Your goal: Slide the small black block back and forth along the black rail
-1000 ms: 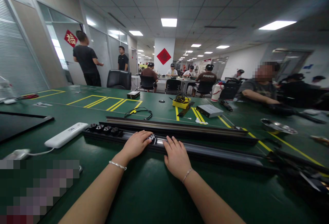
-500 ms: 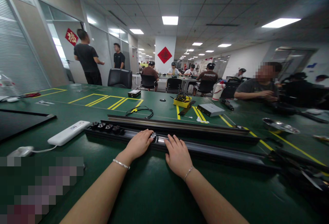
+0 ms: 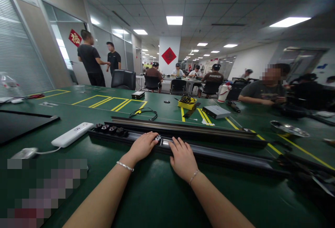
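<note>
The left hand's point(image 3: 144, 146) fingers bend together over the long black channel point(image 3: 232, 157), their tips at a small silvery fitting point(image 3: 158, 138) seated in it; whether they pinch it cannot be told. The right hand point(image 3: 184, 158) lies just beside, at three o'clock from the left, its fingers stretched out and slightly parted across the channel, closed on nothing that shows. Between the hands a bright metallic strip point(image 3: 165, 142) shows inside the channel. Reckoned from the hands, with twelve straight ahead, the channel runs from between nine and ten o'clock to between three and four, and a row of small black blocks point(image 3: 112, 130) sits in its left end. A second black rail point(image 3: 193, 131) lies at twelve, just beyond it. Farther out on the green tabletop point(image 3: 154, 193), a white oblong device point(image 3: 72, 134) with a cord is near nine o'clock, a loop of black cable point(image 3: 146, 117) at eleven, a yellow tray point(image 3: 186, 105) heaped with black wires at one, a grey box point(image 3: 216, 112) at two and a shiny metal dish point(image 3: 288, 130) at three. Beyond the grey box, also towards two, a person point(image 3: 261, 90) in a dark T-shirt sits at the table.
</note>
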`<state>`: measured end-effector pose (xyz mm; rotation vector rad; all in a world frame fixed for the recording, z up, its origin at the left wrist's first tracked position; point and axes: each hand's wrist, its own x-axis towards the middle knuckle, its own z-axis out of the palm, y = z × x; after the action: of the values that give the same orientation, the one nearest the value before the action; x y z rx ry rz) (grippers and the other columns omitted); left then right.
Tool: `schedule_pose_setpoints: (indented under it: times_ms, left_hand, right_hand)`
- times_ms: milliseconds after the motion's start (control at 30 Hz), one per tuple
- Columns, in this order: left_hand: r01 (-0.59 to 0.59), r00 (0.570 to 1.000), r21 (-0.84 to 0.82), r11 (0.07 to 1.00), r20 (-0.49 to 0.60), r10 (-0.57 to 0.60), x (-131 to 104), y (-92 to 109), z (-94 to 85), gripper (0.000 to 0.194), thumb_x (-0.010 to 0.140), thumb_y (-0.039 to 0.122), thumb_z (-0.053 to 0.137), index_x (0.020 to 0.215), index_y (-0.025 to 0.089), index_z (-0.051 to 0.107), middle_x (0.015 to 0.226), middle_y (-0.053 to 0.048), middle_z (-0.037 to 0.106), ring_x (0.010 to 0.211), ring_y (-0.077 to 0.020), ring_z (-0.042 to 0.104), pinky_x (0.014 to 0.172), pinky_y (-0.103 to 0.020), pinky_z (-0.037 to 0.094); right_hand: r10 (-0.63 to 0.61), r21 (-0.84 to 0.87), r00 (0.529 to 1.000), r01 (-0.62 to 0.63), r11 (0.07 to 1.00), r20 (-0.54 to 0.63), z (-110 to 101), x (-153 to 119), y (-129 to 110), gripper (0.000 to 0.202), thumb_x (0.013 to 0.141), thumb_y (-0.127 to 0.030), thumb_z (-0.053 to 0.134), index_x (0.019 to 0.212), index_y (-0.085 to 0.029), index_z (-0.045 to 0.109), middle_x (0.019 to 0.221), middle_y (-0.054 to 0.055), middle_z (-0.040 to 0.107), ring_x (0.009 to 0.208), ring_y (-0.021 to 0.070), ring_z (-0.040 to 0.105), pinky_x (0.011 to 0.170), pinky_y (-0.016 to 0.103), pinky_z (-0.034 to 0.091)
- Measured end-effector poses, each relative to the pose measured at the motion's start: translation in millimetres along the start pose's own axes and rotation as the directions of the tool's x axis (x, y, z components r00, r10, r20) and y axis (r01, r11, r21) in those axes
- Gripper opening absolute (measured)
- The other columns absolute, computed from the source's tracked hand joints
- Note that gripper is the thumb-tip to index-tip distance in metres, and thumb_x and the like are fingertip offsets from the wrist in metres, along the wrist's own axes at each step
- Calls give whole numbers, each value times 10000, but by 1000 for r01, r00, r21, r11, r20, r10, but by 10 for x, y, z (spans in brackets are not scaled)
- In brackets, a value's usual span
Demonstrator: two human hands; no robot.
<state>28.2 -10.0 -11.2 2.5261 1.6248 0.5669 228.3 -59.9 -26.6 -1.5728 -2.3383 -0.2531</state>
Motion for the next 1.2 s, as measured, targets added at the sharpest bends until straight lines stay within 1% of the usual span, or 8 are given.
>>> schedule_pose_setpoints:
  times_ms: [600,867,1200]
  left_hand:
    - [3,1000,-8,1000,1,-3,6,34,1,446,880,430,300,1251,245,464,1301,-28,527,1251,-184,406,1055,-362,285]
    - [-8,1000,-4,1000,3,8,7,23,6,467,884,435,283,1272,234,451,1316,-28,513,1263,-181,391,1054,-353,289]
    - [-1,1000,-10,1000,9,1,10,23,7,476,882,437,288,1300,253,421,1331,-14,497,1272,-179,379,1053,-356,291]
  right_hand:
    - [1,-15,1000,-1,1000,3,1,3,-9,524,794,-272,474,1313,-220,419,1432,57,319,1311,238,233,1038,408,171]
    - [-7,-1,1000,7,1000,-22,10,-4,-3,514,796,-271,466,1306,-218,428,1425,46,333,1303,244,247,1040,408,174]
    - [2,-16,1000,-2,1000,5,3,-1,-6,534,794,-273,476,1322,-228,409,1434,52,315,1311,239,235,1038,412,176]
